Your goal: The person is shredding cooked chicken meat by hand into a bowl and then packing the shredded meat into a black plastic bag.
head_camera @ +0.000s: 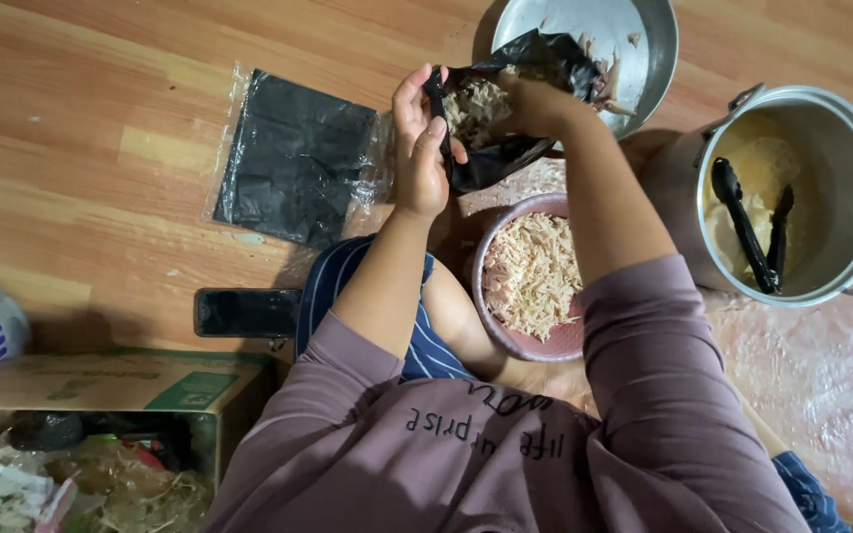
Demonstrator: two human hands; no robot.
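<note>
At the top centre, my left hand (419, 148) pinches the black bag's (505, 109) edge while my right hand (535, 104), buried inside it, grips shredded filling (476, 102).

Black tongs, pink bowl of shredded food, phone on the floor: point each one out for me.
black tongs (745, 229), head view, on the long left arm inside the steel pot
pink bowl (541, 345), head view, on its near rim
phone (247, 312), head view, middle of its dark screen

open black plastic bag (505, 109) of pale shreds, held above pink bowl (530, 341)
</note>
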